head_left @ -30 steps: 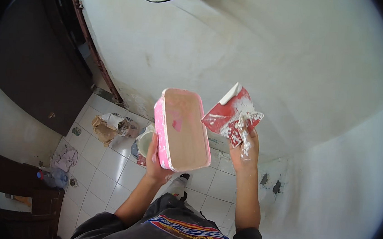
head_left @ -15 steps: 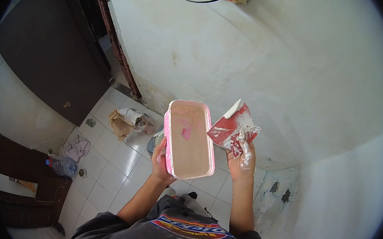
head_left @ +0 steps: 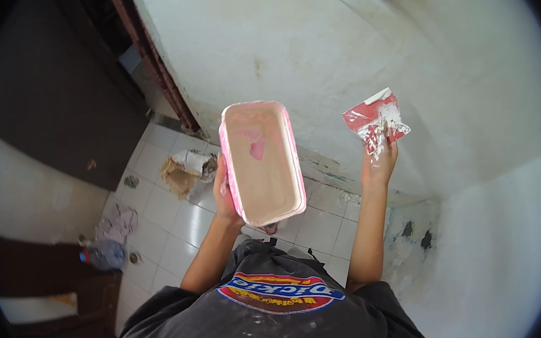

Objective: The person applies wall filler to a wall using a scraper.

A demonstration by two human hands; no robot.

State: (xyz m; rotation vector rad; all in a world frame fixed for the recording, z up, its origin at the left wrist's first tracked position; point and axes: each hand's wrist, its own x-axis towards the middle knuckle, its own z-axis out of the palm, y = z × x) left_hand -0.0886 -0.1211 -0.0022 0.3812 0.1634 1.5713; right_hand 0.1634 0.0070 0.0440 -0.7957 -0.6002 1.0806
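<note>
My left hand (head_left: 227, 191) grips the left side of a pink rectangular tub (head_left: 294, 164). Its inside is coated with a thin pale residue, and a bare pink patch shows on the bottom. In my right hand (head_left: 381, 158) is a red putty spreader (head_left: 368, 116), raised against or close to the wall; I cannot tell whether it touches. White paste is smeared over the spreader's face, and a thicker strip of it lies along the top edge. Some paste also clings to my right fingers.
The white wall (head_left: 293, 55) rises in front, with flaking patches low down near the corner (head_left: 418, 236). On the tiled floor (head_left: 175, 225) stand a torn paper bag (head_left: 179, 177), a large plastic bottle (head_left: 105, 255) and a crumpled cloth (head_left: 118, 223). A dark door (head_left: 51, 98) is at left.
My right hand has carried the spreader up and to the right, away from the tub. The tub has risen slightly and tilted, still in my left hand. The whole view has shifted.
</note>
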